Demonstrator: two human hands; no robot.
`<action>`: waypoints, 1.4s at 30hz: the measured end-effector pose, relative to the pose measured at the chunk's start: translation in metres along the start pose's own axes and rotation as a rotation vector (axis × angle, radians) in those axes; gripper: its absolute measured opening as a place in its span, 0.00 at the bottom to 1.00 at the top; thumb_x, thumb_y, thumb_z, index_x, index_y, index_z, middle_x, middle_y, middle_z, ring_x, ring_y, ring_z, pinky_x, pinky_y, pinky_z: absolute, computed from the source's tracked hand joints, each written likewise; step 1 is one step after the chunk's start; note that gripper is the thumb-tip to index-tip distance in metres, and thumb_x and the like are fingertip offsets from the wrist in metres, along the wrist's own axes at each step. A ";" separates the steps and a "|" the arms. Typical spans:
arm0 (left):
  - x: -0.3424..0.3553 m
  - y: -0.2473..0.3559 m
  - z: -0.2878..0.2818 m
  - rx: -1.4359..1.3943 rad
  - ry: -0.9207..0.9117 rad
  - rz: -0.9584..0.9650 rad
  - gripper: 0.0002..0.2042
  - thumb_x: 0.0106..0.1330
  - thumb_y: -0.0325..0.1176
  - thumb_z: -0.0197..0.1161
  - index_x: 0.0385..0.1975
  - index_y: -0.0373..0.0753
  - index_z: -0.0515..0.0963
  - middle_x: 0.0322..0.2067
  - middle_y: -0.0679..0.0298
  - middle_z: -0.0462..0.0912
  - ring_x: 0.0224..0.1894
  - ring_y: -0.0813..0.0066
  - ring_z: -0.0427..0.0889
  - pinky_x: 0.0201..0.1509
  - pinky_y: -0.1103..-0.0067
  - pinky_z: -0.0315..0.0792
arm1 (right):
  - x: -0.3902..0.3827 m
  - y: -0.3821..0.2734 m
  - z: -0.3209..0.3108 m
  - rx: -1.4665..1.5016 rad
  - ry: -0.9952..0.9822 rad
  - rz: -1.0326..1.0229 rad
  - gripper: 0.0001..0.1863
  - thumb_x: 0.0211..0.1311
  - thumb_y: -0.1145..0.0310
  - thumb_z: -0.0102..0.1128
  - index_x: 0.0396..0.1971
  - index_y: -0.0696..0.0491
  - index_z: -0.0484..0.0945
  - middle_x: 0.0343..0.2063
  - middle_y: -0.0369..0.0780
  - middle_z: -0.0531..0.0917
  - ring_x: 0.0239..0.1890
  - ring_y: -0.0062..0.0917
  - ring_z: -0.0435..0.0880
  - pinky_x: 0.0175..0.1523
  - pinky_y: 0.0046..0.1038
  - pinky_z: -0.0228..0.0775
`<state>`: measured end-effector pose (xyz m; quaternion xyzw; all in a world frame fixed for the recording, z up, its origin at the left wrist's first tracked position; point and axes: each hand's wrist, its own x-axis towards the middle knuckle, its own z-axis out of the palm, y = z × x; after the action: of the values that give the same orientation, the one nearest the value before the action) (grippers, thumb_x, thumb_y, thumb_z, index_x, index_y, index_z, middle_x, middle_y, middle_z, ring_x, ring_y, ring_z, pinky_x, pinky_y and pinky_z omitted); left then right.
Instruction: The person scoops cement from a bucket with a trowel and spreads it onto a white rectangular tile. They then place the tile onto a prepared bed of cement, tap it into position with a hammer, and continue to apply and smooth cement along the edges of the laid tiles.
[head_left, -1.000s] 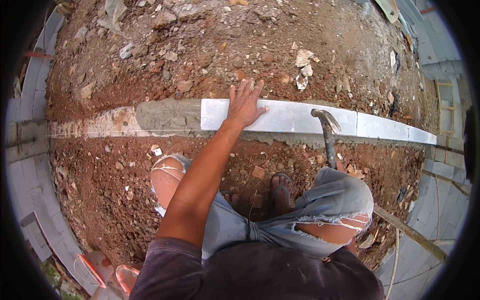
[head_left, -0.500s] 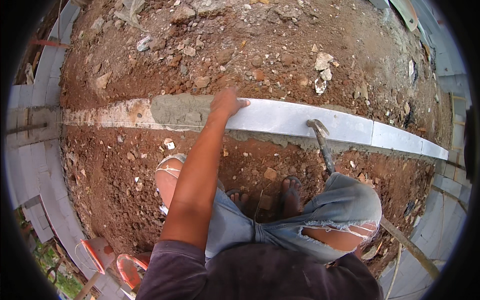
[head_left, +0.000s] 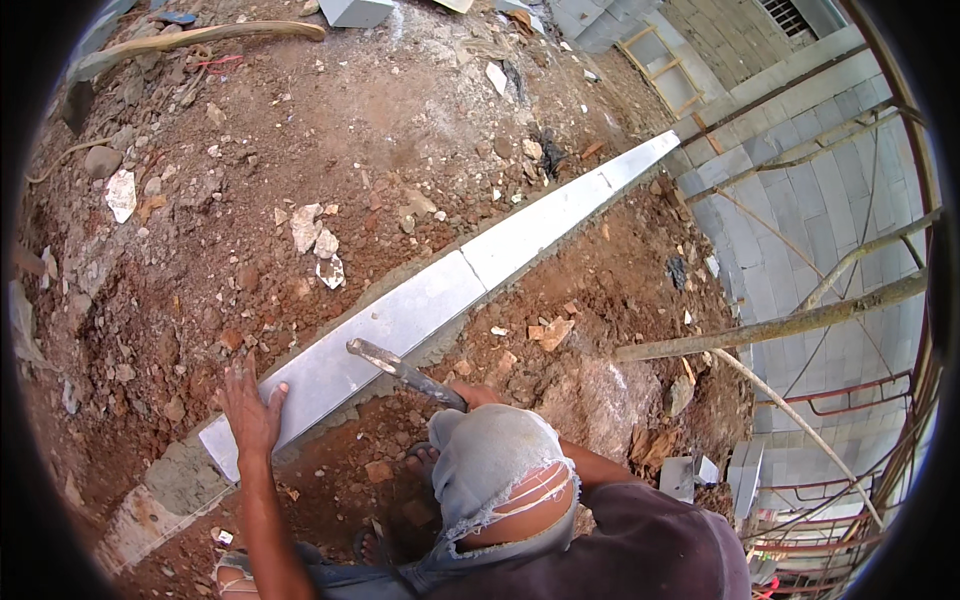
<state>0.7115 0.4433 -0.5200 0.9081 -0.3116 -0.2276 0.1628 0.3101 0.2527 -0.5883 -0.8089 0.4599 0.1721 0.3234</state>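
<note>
A long, pale grey block [head_left: 415,308] lies flat in a mortar bed along a low strip of wall. Near its closer end, my left hand [head_left: 250,408] rests on top, fingers spread toward the far edge and thumb apart. My right hand [head_left: 476,394] is wrapped round the handle of a hammer [head_left: 405,375], partly hidden behind my knee. The hammer's head is over the middle of this block; whether it touches cannot be told. Another pale block [head_left: 545,220] continues the row beyond a thin joint. Wet grey mortar [head_left: 180,468] shows past the closer end.
Rubble-strewn brown soil [head_left: 380,130] borders the row on both sides. Wooden poles [head_left: 780,332] lean across at right before a grey block wall [head_left: 800,225]. A curved plank [head_left: 200,38] lies at upper left. Loose blocks [head_left: 678,478] sit at lower right.
The view has swung to the right, so the row now runs diagonally. My left hand has shifted from the block's end onto its top. The hammer has tilted and its claw no longer shows.
</note>
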 end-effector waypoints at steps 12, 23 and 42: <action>0.004 -0.001 0.017 0.126 -0.108 -0.047 0.45 0.60 0.66 0.63 0.71 0.41 0.65 0.71 0.46 0.64 0.78 0.54 0.50 0.79 0.54 0.31 | 0.010 0.006 -0.007 -0.057 -0.034 -0.052 0.26 0.68 0.49 0.58 0.52 0.56 0.71 0.32 0.47 0.82 0.35 0.36 0.85 0.41 0.37 0.76; -0.032 0.040 0.037 0.012 0.189 -0.033 0.42 0.68 0.55 0.59 0.77 0.42 0.50 0.77 0.45 0.44 0.80 0.49 0.39 0.77 0.47 0.34 | 0.027 0.023 -0.029 -0.129 -0.013 -0.065 0.27 0.69 0.48 0.57 0.53 0.56 0.70 0.33 0.46 0.82 0.36 0.35 0.85 0.41 0.36 0.76; -0.037 0.044 0.030 0.062 0.107 -0.165 0.45 0.69 0.56 0.57 0.78 0.42 0.42 0.77 0.44 0.38 0.80 0.48 0.37 0.78 0.48 0.33 | 0.042 0.046 -0.027 -0.055 -0.028 -0.050 0.29 0.70 0.47 0.55 0.56 0.56 0.69 0.36 0.46 0.82 0.37 0.33 0.84 0.42 0.35 0.77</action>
<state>0.6488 0.4293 -0.5145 0.9462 -0.2333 -0.1815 0.1317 0.2922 0.1914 -0.6095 -0.8262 0.4300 0.1879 0.3117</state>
